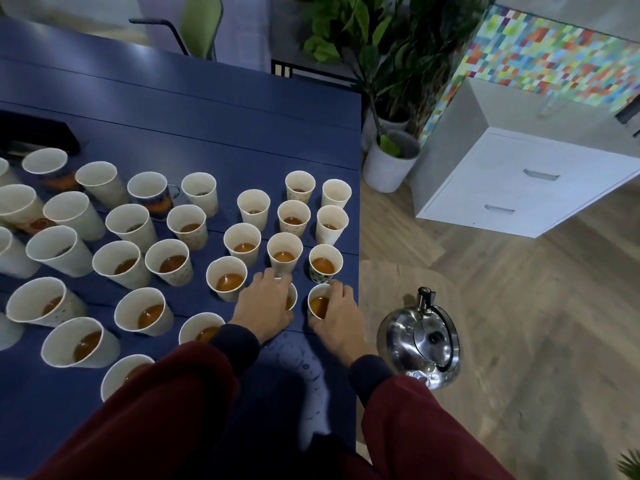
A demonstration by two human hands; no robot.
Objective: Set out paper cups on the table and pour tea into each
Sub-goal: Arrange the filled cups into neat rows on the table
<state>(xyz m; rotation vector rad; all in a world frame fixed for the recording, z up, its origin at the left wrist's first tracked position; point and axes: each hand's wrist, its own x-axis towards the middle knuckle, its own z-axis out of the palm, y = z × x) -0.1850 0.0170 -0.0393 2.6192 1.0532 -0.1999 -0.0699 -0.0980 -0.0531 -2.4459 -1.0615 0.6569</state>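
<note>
Gripping two cups at the bench's (207, 126) near right edge, we have the left hand (265, 303) curled over the left cup (293, 295) and the right hand (339, 318) round the right cup (318, 305). The kettle (419, 344) stands off the bench to the right, nearer the right hand.

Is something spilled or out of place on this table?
Probably yes. Droplets lie on the blue table, just on the person's side of the left cup under the left hand and the right cup gripped by the right hand. They look like spilled liquid. Nothing has tipped over.
</note>
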